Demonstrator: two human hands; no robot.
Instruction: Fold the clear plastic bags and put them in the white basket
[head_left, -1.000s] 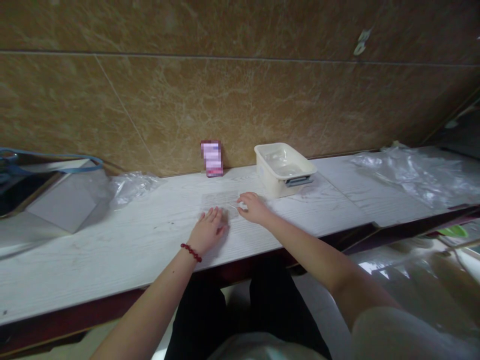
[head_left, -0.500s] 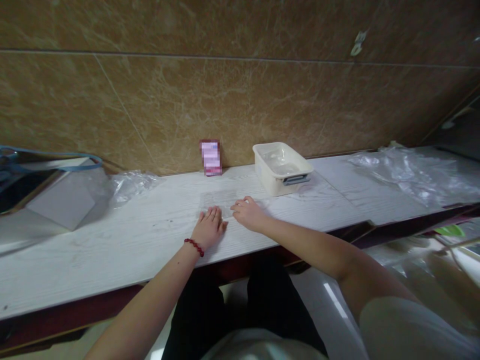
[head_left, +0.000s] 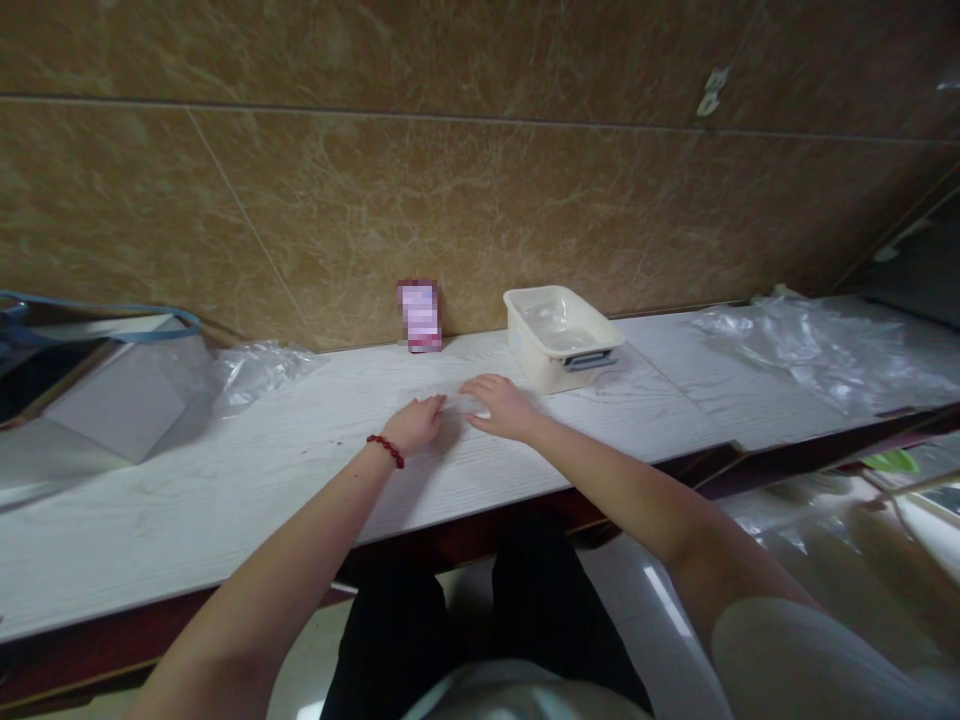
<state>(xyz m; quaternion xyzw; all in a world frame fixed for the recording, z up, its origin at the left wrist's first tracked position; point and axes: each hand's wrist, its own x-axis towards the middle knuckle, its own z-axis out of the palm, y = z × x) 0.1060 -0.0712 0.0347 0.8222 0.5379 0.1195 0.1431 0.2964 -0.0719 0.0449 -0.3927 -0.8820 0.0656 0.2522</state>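
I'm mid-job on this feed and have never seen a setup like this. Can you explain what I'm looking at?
There's no machine: these are a person's bare left hand and right hand, seen from one camera worn on their head, looking forward and down. The left wrist wears a red bracelet. On the white counter are a cream tub and clear plastic at left and right. A phone-like device stands near the wall. Both hands are at a faint clear film; the right fingers and thumb stand apart, but I can't tell whether the left hand grips it.
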